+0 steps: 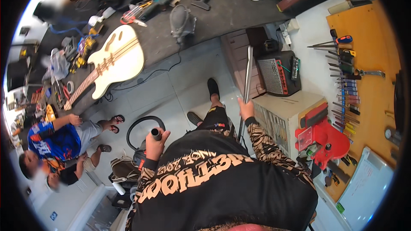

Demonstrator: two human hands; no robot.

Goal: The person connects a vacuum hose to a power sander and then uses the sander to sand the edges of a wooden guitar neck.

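Silver metal tube (248, 77) at 2 o'clock from centre, right hand (246, 109) wrapped firmly round its lower stretch. Long axis runs nearly 12 to 6; far end points 12, leaning slightly toward 1. Low hold probably leaves the upper length free and easy to aim.

Left hand (156, 146), at 8 o'clock, grasps black hose end (156, 134); round mouth faces up toward camera, likely gripped behind the rim so the opening stays uncovered. Its axis is foreshortened. Black hose (129, 133) loops at 10 o'clock from that hand; can't tell the join. Tube and hose end well apart.

Unfinished electric guitar (124, 66) at 10 o'clock; black speaker box (272, 77) at 2, beside tube.
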